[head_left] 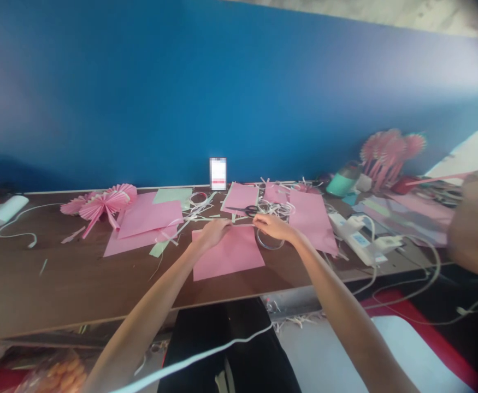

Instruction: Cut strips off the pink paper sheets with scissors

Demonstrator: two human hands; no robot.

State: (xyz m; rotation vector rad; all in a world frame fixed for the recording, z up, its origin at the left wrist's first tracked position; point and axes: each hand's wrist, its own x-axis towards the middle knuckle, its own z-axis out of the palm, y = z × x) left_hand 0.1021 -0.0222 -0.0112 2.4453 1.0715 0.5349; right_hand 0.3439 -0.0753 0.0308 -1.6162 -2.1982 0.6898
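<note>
Head view: left hand (pixel 215 232), right hand (pixel 272 225) pinch pink sheet (pixel 227 254) far edge; fingertips blurred.

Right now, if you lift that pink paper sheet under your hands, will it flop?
Probably. The pink paper sheet lies thin and flat on the table, so it should droop if lifted by the far edge, where the left hand and right hand rest. It looks light and may slide easily.

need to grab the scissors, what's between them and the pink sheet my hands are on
In the head view, between the scissors and the pink sheet lie only thin paper strips and both hands: left hand, right hand.
</note>
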